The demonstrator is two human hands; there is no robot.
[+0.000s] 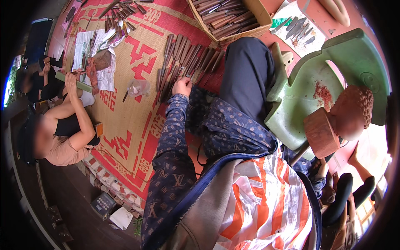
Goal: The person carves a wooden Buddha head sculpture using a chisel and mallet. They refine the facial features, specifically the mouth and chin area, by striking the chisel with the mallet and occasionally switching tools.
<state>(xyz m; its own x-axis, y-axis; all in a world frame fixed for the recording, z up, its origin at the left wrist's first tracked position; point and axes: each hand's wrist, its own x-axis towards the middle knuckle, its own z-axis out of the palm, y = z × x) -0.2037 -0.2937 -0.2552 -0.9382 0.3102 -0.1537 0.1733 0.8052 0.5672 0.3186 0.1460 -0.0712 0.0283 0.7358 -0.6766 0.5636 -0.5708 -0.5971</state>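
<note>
My left hand is down at the near end of a spread of wood-handled carving chisels on the mat. Its fingers are curled closed at one chisel, mostly hiding it. At the right, my right hand shows only in part below a reddish wooden block; its fingers are hidden. Joined to that block is a carved wooden head with knobbly hair, tilted against a green plastic chair. A thin brown stick pokes out beside the block.
A cardboard box of chisels stands ahead, beside blades on white paper. Reddish shavings lie on the chair seat. More tools and a clear plastic bag rest on the red-and-tan mat. Co-workers sit at the left.
</note>
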